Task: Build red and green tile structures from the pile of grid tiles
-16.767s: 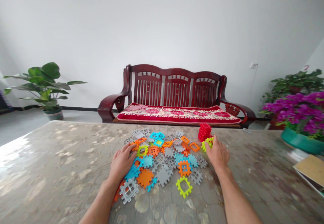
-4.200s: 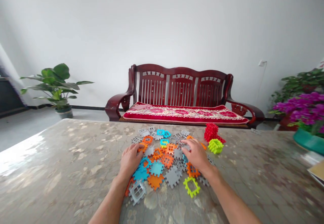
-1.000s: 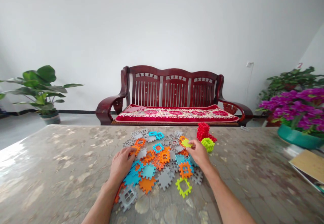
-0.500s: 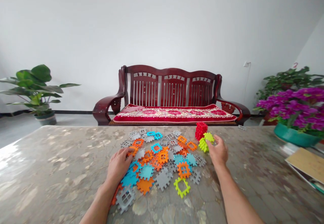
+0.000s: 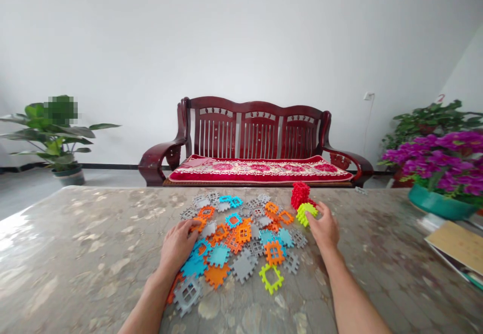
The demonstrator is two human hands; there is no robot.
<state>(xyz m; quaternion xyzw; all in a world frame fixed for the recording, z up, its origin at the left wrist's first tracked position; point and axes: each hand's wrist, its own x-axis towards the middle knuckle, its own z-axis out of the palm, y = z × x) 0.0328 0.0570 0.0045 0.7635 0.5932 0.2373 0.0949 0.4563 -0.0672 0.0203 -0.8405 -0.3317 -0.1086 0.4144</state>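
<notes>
Interlocking plastic building tiles in grey, orange and blue lie in a loose pile [image 5: 243, 263] across the middle of the table. My left hand [image 5: 178, 243] rests at the pile's left edge, fingers extended and loosely open, the tips by an orange tile [image 5: 197, 225]. To the right, my right hand [image 5: 326, 227] has its thumb and fingers closed at a small stack of yellow-green tiles [image 5: 306, 213]. Just behind that stack, a taller stack of red tiles [image 5: 300, 194] stands on the table. A single yellow-green frame tile [image 5: 264, 275] lies in front of the pile.
The patterned table [image 5: 94, 268] extends to both sides. At its right stand purple flowers in a teal pot [image 5: 441, 200], with a brown-covered book [image 5: 458, 243] nearby. A grey tile [image 5: 361, 190] lies at the far edge. Behind is a wooden bench [image 5: 241, 106].
The upper yellow-green tile, tilted apart earlier, now sits in line with the others in its stack under my right hand. My left hand has stayed in place.
</notes>
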